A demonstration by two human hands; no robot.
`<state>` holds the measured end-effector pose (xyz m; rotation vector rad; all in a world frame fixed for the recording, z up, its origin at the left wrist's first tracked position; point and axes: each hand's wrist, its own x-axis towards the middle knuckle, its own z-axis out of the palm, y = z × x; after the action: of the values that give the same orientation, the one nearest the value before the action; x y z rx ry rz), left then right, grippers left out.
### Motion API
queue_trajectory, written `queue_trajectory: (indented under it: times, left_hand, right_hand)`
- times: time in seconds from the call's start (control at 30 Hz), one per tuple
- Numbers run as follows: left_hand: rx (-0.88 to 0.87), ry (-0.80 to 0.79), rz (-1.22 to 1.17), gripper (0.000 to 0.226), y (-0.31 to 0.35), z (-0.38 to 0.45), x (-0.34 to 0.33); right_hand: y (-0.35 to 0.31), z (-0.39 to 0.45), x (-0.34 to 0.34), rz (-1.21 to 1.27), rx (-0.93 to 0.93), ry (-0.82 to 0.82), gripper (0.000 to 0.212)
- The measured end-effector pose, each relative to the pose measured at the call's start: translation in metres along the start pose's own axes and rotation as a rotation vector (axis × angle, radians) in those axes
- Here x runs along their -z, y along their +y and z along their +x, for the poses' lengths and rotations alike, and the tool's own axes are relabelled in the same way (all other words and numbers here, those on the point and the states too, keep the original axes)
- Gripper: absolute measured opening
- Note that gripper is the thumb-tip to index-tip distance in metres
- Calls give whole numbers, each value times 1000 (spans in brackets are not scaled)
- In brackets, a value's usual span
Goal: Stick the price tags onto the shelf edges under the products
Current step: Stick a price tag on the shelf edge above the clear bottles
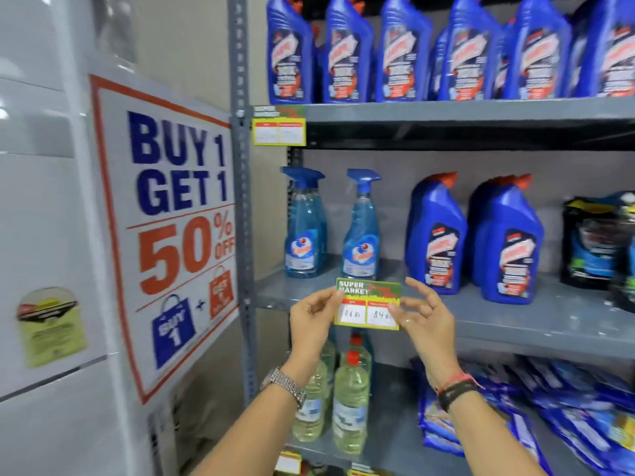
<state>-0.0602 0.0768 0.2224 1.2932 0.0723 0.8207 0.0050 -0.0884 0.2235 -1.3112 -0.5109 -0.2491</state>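
Bright, even indoor light; edges bend and smear, glare streaks the white panel [37,207] at left.

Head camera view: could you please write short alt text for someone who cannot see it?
Two bare hands, left hand and right hand, hold a Super Market price tag by its side edges against the middle shelf edge, below two blue spray bottles. Another tag already sits on the shelf edge above, and a Buy 1 Get 1 poster hangs to the left.
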Motion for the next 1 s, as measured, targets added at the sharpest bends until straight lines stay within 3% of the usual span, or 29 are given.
queue_trajectory:
  times: [0.1, 0.2, 0.3, 0.43, 0.7, 1.0]
  left_hand:
    - [53, 129, 71, 17, -20, 5, 44]
    - [91, 180, 148, 22, -32, 14, 73]
    - [107, 215, 239, 21, -39, 30, 87]
    - [116, 202, 291, 19, -52, 48, 89]
    - [114, 164, 330, 21, -72, 68, 80]
    - [148, 165, 288, 9, -78, 71, 81]
  right_hand:
    - [29, -9, -34, -134, 17, -150, 56]
    - [47, -12, -63, -299, 11, -183, 41]
    - [57, -5, -82, -370, -7, -119, 19]
    - [64, 8, -89, -444, 21, -28, 6]
    - [74, 17, -83, -548, 41, 42, 8]
    - [80, 17, -91, -609, 52, 108, 9]
